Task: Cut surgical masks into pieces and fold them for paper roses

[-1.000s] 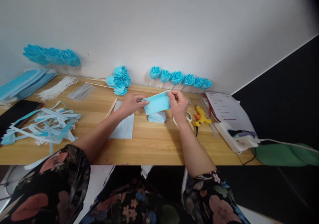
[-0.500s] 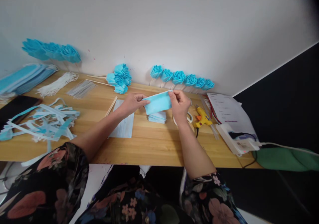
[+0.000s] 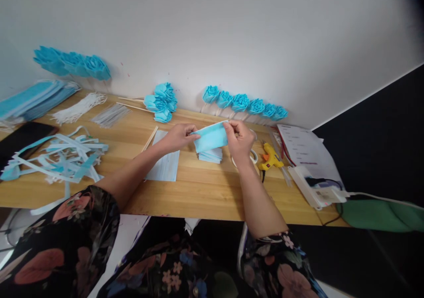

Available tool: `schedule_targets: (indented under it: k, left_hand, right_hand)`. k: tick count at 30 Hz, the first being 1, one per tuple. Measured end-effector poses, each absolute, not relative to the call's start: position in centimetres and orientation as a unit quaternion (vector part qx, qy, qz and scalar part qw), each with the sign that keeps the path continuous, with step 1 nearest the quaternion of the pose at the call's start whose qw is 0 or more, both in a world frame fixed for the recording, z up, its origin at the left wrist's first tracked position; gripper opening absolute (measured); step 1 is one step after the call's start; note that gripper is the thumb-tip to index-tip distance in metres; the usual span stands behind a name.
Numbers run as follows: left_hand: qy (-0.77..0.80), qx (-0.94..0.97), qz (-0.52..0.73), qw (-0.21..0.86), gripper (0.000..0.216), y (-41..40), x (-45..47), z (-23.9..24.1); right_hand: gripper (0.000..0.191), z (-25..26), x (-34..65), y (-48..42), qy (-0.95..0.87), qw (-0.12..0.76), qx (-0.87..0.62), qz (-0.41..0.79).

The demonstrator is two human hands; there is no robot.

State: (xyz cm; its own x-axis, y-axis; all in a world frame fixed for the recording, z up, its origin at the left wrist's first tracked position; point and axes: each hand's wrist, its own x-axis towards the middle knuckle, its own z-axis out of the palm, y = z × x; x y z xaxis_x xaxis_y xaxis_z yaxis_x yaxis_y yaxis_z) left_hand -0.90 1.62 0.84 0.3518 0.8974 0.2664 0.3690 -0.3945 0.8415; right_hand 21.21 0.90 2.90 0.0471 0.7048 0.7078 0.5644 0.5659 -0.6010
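A folded piece of light-blue face-mask fabric (image 3: 212, 137) is stretched between my two hands above the table. My left hand (image 3: 181, 138) pinches its left edge between thumb and fingers. At the upper right corner, my right hand (image 3: 241, 139) grips it the same way. Just below the held piece lies a small stack of folded blue pieces (image 3: 210, 155). A flat, pale-blue pleated sheet (image 3: 165, 163) rests on the table, partly under my left forearm. Behind my right wrist is a roll of white tape (image 3: 254, 156), partly hidden.
Blue fabric flowers (image 3: 240, 102) line the wall, with more flowers (image 3: 162, 103) on sticks at the middle back. Cut strips (image 3: 73, 154), white cords (image 3: 81, 108) and a mask stack (image 3: 39, 99) lie left. A yellow glue gun (image 3: 272, 156) and a power strip (image 3: 306, 187) are right.
The view has shifted slightly. Both hands keep their hold on the blue fabric piece, and its position between them is nearly the same.
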Motion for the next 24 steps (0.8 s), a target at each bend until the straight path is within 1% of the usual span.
schedule_targets:
  k: [1,4,6,8,10,12,14,16,18,21,24]
  left_hand:
    - [0.423,0.749,0.385,0.334,0.024,1.4,-0.8,1.1]
    - [0.401,0.758,0.431,0.280,0.040,0.4,-0.2,1.9]
    - [0.379,0.770,0.450,0.244,0.043,-0.2,0.2,2.5]
    - [0.362,0.788,0.447,0.219,0.033,-0.6,0.5,2.8]
    - [0.361,0.799,0.429,0.218,0.021,-0.7,0.7,2.9]
    - [0.376,0.788,0.422,0.242,0.016,-0.7,0.6,2.9]
    - [0.390,0.751,0.445,0.293,0.019,-0.5,0.5,2.7]
    - [0.390,0.684,0.495,0.367,0.024,-0.4,0.4,2.5]
    - [0.377,0.608,0.541,0.442,0.030,-0.2,0.3,2.4]
    - [0.356,0.535,0.579,0.501,0.039,0.2,0.3,2.3]
    - [0.339,0.513,0.598,0.514,0.042,0.6,0.3,2.0]
  right_hand:
    - [0.026,2.8,21.1,0.7,-0.709,0.544,-0.446,0.044]
    - [0.024,2.6,20.5,0.2,-0.770,0.496,-0.401,0.004]
    - [0.025,2.4,20.0,-0.1,-0.796,0.465,-0.388,0.000]
    - [0.027,2.4,19.5,-0.4,-0.809,0.444,-0.385,0.014]
    - [0.029,2.5,19.1,-0.7,-0.816,0.429,-0.386,0.036]
    - [0.028,2.6,18.8,-0.8,-0.809,0.435,-0.390,0.062]
    - [0.027,2.5,18.8,-0.7,-0.785,0.460,-0.400,0.107]
    - [0.034,2.3,18.7,-0.5,-0.753,0.483,-0.411,0.176]
    - [0.040,2.1,18.5,-0.3,-0.736,0.480,-0.410,0.245]
    - [0.034,1.6,17.8,-0.1,-0.736,0.453,-0.407,0.295]
    - [0.024,0.9,17.2,-0.2,-0.742,0.424,-0.440,0.278]
